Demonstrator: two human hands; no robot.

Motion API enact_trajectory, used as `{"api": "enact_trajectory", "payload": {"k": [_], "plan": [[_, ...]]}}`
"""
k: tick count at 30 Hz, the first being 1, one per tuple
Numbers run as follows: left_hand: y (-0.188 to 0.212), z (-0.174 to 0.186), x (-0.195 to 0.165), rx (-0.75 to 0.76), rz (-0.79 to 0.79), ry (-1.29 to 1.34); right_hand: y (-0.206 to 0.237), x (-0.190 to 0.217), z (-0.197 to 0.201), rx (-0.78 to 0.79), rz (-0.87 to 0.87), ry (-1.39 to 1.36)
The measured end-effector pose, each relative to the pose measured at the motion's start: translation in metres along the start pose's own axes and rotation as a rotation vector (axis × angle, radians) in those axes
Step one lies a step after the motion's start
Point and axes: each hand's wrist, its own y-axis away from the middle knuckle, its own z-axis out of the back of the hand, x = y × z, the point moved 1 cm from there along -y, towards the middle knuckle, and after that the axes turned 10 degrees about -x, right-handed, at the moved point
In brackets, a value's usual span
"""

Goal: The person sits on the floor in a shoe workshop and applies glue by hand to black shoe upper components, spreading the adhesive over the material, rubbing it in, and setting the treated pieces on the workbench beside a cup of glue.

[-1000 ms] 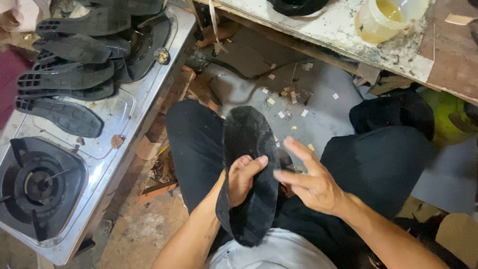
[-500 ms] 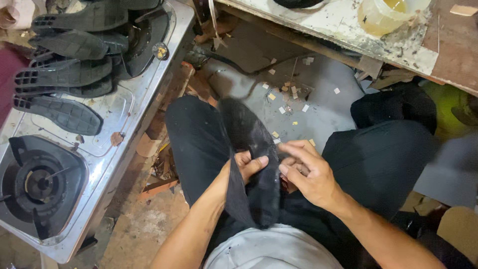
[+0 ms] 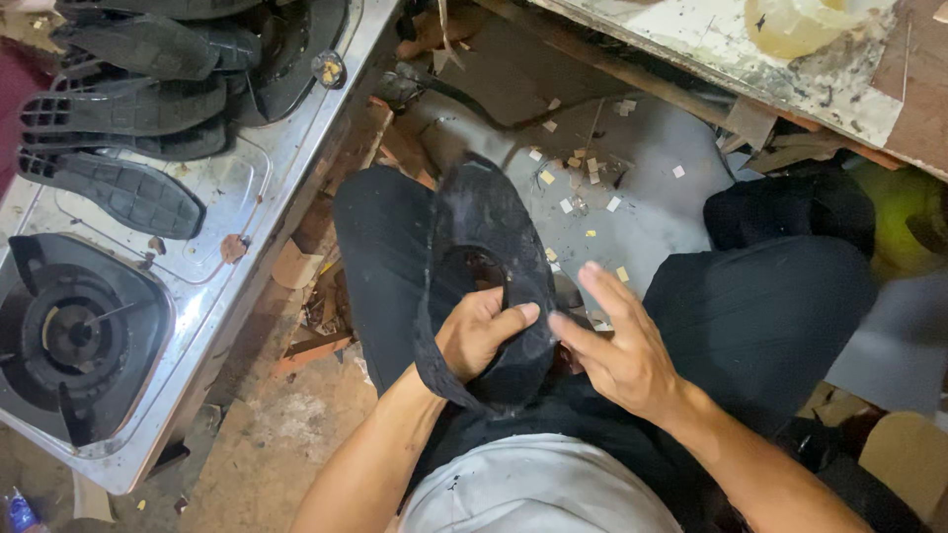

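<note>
The left hand (image 3: 479, 336) is gripping a black shoe upper (image 3: 484, 266) over the person's lap, fingers tucked inside its opening and the thumb pressing across the near edge. The upper is lying along the left thigh, its toe pointing far. The right hand (image 3: 617, 345) is hovering just right of it, fingers spread open, fingertips almost touching the upper's rim, holding nothing. At the left, a steel gas stove (image 3: 197, 257) is carrying a pile of black shoe soles (image 3: 128, 109) at its far end. Small paper scraps (image 3: 583, 173) are littering the grey floor beyond the knees. A paint-stained bench (image 3: 711, 39) is running across the far right.
</note>
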Motion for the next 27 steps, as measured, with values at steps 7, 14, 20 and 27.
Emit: {"api": "enact_trajectory", "payload": {"k": [7,14,20,27], "plan": [[-0.001,-0.009,-0.001,0.014,-0.074,-0.081,-0.003,-0.003,0.007,-0.072,0.019,0.081],[0.019,-0.015,-0.022,-0.294,-0.077,-0.261,0.016,0.008,0.01,-0.061,-0.172,-0.139],[0.009,-0.023,-0.012,-0.453,-0.173,-0.122,0.037,0.024,-0.004,-0.041,-0.533,-0.416],[0.007,-0.028,-0.01,-0.525,-0.335,-0.238,0.061,0.047,-0.039,-0.193,-0.792,-0.622]]}}
